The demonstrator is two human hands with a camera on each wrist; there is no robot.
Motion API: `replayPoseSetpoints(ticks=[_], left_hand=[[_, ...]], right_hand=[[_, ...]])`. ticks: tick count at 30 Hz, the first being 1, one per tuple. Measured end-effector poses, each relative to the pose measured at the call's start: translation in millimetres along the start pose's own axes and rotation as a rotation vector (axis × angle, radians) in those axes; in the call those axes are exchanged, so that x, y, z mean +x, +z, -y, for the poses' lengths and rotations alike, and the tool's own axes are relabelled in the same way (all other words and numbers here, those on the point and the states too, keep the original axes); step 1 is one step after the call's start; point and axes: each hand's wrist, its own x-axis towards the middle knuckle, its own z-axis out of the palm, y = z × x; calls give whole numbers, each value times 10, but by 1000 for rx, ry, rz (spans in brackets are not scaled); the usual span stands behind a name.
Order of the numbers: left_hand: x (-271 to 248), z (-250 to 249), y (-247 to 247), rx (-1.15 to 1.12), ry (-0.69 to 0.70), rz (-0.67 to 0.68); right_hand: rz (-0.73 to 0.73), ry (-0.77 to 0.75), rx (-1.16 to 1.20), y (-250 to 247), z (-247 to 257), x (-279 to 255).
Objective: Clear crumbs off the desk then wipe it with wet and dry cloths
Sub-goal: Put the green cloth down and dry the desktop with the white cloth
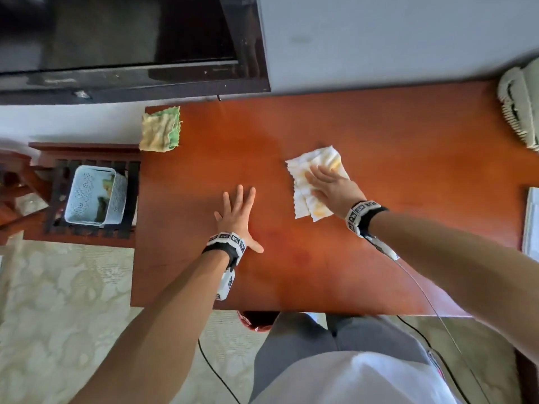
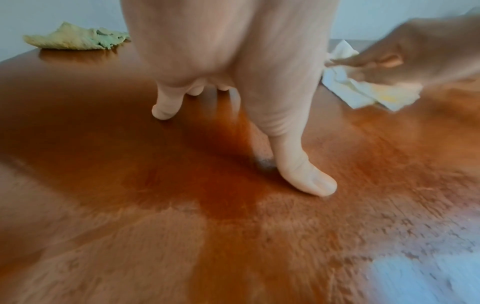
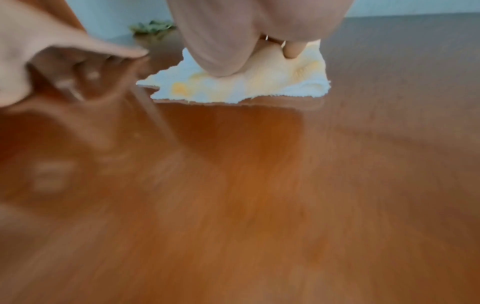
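Observation:
A white cloth with yellow stains lies on the reddish wooden desk, right of centre. My right hand presses flat on it with straight fingers; the cloth spreads out under the palm in the right wrist view. My left hand rests flat on the bare desk with fingers spread, a little left of the cloth. In the left wrist view the thumb touches the wood. A second, yellow-green cloth sits crumpled at the desk's far left corner, also as a cloth behind my left hand.
A pale blue perforated basket stands on a low dark slatted stand left of the desk. A woven pale object sits at the far right corner and a white flat item at the right edge. Cables hang off the near edge.

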Motion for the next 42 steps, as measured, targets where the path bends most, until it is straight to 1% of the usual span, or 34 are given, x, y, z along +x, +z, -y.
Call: replayPoseSetpoints(ticks=[3, 6, 9, 11, 14, 16, 18, 20, 21, 24, 27, 30, 31, 34, 36, 38, 40, 42], left_hand=[[-73, -41, -2, 16, -3, 0], [-171, -117, 59, 44, 49, -34], [-274, -235, 159, 65, 121, -9], [-329, -301, 234, 85, 135, 31], [-364, -356, 332, 142, 130, 68], [-348, -359, 365, 151, 132, 66], [-330, -347, 379, 134, 132, 63], [-320, -338, 391, 122, 135, 55], [-312, -336, 399, 121, 136, 54], [-291, -344, 416, 123, 122, 51], [-271, -361, 420, 122, 109, 52], [-266, -353, 430, 96, 101, 32], [-264, -348, 437, 85, 100, 30], [-264, -350, 443, 61, 87, 32], [-263, -351, 433, 55, 80, 36], [-266, -354, 423, 53, 77, 38], [-270, -344, 424, 57, 69, 41], [-273, -346, 424, 64, 67, 45]], right_hand=[[-35, -118, -25, 234, 261, -646], [18, -273, -127, 488, 486, -1266], [76, -441, -144, 761, 690, -1826], [127, -525, -123, 924, 793, -2105], [217, -530, -43, 958, 810, -2201], [288, -557, -21, 872, 746, -2122], [329, -637, -1, 793, 671, -1989], [264, -689, 6, 721, 587, -1797], [210, -674, 21, 688, 528, -1655], [78, -556, 32, 508, 311, -1027], [45, -410, -41, 224, 85, -245], [-2, -142, -23, -137, -91, 572], [-18, -76, -12, -250, -141, 810], [-35, 29, -19, -489, -281, 1304], [-18, 59, -30, -534, -333, 1428], [-14, 55, -53, -460, -353, 1413], [-3, 29, -74, -326, -323, 1251], [12, -24, -81, -182, -284, 920]])
